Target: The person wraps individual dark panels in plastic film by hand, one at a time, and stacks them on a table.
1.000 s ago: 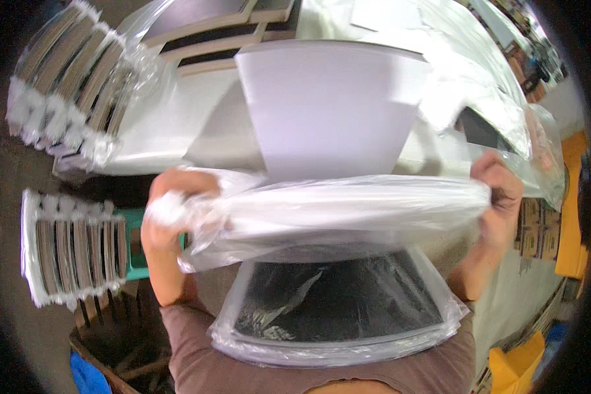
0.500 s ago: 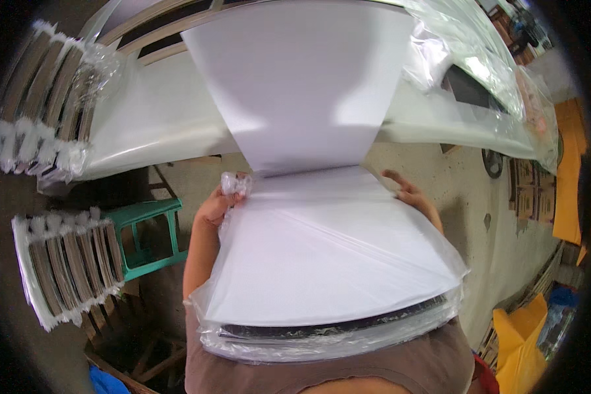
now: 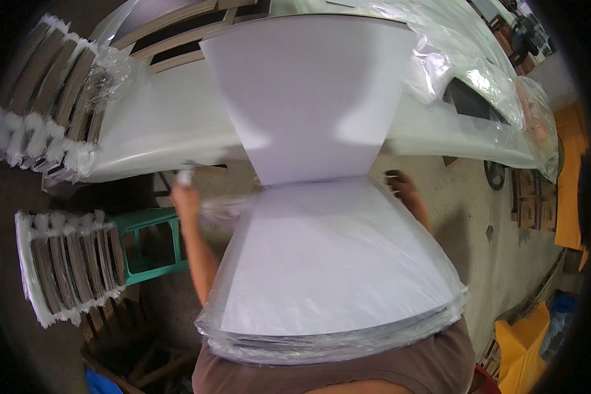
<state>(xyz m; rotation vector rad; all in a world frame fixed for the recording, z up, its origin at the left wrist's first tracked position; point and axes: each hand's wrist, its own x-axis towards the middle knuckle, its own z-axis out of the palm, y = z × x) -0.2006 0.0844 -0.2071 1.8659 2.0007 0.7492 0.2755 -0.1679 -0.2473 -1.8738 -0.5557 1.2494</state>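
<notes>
Against my body rests a stack of white sheets or boards (image 3: pixel 335 256) inside a clear plastic wrapper (image 3: pixel 256 351), its crumpled folds gathered along the near edge. A taller white board (image 3: pixel 308 98) slopes up from the stack's far edge toward the table. Out to the left, my left hand (image 3: pixel 186 194) is closed on bunched plastic film, which stretches in a blur back to the stack's left side. Beside the stack's far right corner is my right hand (image 3: pixel 406 189), its fingers apart and shadowed, with nothing seen in them.
A plastic-covered table (image 3: pixel 164 125) spans the far side, with framed panels (image 3: pixel 177 39) at its far left. Wrapped panels (image 3: pixel 52 98) stand at the left end. More wrapped panels (image 3: pixel 79 262) rest by a green stool (image 3: pixel 151 243). Yellow material (image 3: pixel 524 341) lies at right.
My left hand has swung left, drawing the film out from the stack. The wrapper over the sheets looks smoother and now covers the dark strip at the near edge. My right hand has barely shifted.
</notes>
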